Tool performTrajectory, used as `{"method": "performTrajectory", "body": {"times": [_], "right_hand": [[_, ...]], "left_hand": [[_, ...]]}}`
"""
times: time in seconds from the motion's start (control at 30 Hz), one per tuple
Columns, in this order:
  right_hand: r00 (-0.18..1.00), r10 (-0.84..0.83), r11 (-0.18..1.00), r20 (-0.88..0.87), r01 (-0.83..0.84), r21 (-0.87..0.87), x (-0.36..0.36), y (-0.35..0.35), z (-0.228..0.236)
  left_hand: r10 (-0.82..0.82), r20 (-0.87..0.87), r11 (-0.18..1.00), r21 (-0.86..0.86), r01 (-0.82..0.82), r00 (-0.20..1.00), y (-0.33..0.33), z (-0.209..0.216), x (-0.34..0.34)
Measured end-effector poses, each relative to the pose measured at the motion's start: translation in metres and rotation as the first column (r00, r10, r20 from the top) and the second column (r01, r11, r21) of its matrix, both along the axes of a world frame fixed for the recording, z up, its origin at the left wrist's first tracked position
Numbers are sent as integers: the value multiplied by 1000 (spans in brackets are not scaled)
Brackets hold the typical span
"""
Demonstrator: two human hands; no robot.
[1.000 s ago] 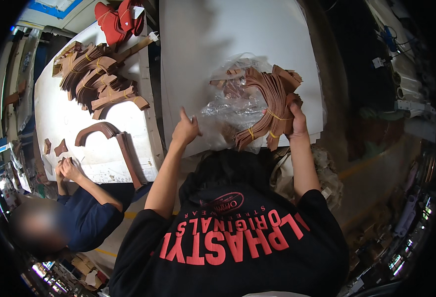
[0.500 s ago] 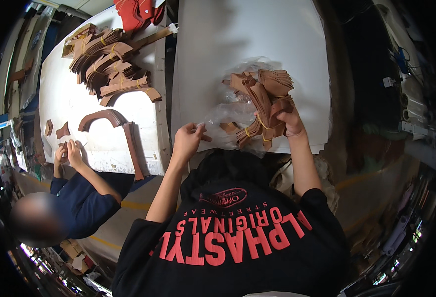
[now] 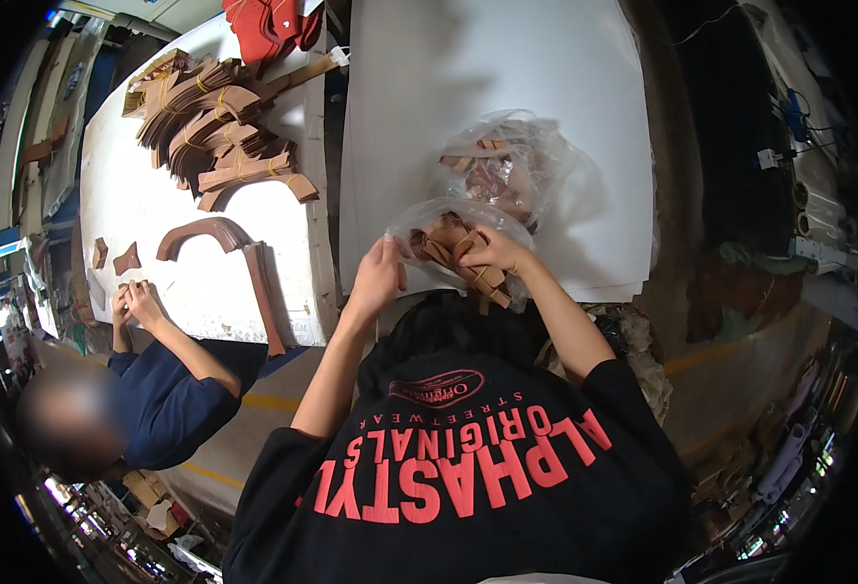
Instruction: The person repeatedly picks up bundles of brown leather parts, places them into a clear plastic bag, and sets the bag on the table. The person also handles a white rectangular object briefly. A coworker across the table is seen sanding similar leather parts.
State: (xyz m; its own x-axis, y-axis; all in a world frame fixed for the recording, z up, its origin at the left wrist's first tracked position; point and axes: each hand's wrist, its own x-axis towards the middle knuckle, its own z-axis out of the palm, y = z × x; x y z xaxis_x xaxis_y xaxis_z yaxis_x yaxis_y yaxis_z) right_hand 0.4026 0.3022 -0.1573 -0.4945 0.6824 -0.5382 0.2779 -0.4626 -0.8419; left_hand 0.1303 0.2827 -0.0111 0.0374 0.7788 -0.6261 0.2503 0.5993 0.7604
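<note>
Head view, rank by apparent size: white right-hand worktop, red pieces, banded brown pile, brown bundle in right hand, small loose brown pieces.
White worktop
Banded pile
Red pieces, held bundle: too alike to rank
Small loose pieces

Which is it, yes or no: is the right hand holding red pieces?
No, the right hand holds a bundle of brown pieces, while the red pieces lie on the table at left.

The middle worktop [image 3: 409,97] is white, and a clear bag [image 3: 551,164] with brown pieces [image 3: 518,206] inside lies on it. The left worktop [image 3: 205,313] has tied brown bundles [image 3: 195,127], red pieces [image 3: 261,34] and loose brown strips [image 3: 263,297].
</note>
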Motion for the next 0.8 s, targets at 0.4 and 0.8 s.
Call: {"method": "performTrajectory", "body": {"times": [0.4, 0.8], "right_hand": [[954, -179, 964, 242, 220, -152, 23, 10, -45], [880, -134, 987, 456, 76, 144, 10, -20, -55]], "left_hand": [[-107, 71, 994, 44, 104, 992, -23, -9, 12], [39, 125, 984, -178, -17, 991, -37, -16, 29]]}}
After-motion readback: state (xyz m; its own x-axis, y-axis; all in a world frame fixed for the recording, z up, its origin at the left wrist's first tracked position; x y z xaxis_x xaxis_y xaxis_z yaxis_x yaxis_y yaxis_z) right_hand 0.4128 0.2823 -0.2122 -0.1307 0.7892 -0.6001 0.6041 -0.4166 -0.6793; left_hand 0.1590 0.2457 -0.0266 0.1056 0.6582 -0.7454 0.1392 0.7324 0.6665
